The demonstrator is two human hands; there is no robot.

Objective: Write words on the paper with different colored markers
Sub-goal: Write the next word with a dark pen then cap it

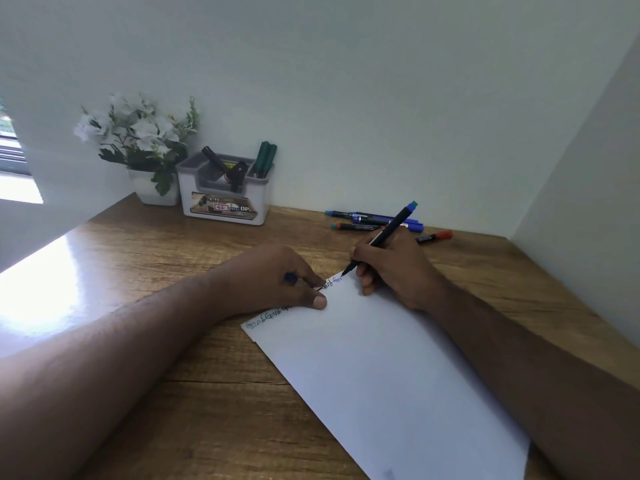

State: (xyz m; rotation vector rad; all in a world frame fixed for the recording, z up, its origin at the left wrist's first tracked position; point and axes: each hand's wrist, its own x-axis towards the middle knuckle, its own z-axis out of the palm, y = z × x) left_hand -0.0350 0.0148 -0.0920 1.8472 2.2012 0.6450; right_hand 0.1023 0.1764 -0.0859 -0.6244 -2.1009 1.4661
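A white sheet of paper (pixel 381 368) lies at an angle on the wooden desk (pixel 194 393), with handwritten words along its top edge. My right hand (pixel 398 271) grips a black marker with a green end (pixel 384 235), its tip touching the paper's top corner. My left hand (pixel 273 282) rests on the paper's upper edge and holds a small blue thing (pixel 291 278), probably a marker cap, in its curled fingers. Several loose markers (pixel 374 221) lie behind my right hand, among them a red-capped one (pixel 434 237).
A white and grey pen holder (pixel 225 206) with markers in it stands at the back of the desk by the wall. A white pot of white flowers (pixel 138 143) stands left of it. Walls close the desk in at the back and the right.
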